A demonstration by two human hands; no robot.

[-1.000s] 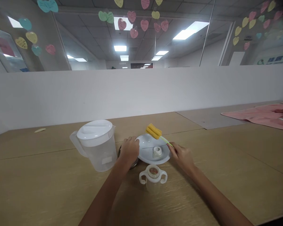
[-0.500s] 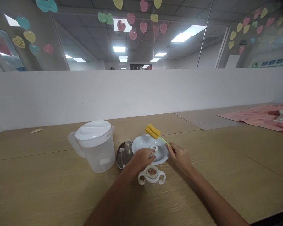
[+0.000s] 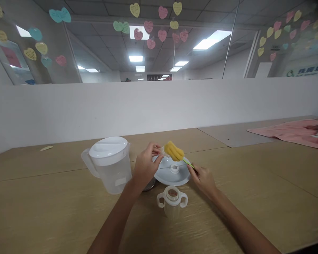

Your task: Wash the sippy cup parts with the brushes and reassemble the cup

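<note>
My left hand [image 3: 145, 163] pinches a small translucent bottle nipple [image 3: 164, 152] above the white bowl [image 3: 163, 175]. Closed around the thin green handle of a sponge bottle brush [image 3: 174, 151] is my right hand [image 3: 204, 179]. The brush's yellow sponge head meets or nearly meets the nipple; whether it enters cannot be seen. A white collar ring [image 3: 174, 168] lies in the bowl. Nearest to me, an uncapped clear baby bottle [image 3: 172, 203] with two white handles stands upright on the table.
A lidded clear pitcher [image 3: 113, 169] stands left of the bowl. The dark metal tray [image 3: 150, 185] is mostly hidden behind my left hand and wrist. A pink cloth [image 3: 288, 132] lies at the far right, a flat wooden piece [image 3: 46, 148] at the far left. A white wall [image 3: 159, 106] rises behind.
My left hand has lifted from the bowl with the nipple, up to the sponge head. The collar ring stays in the bowl. The brush has shifted slightly right and down.
</note>
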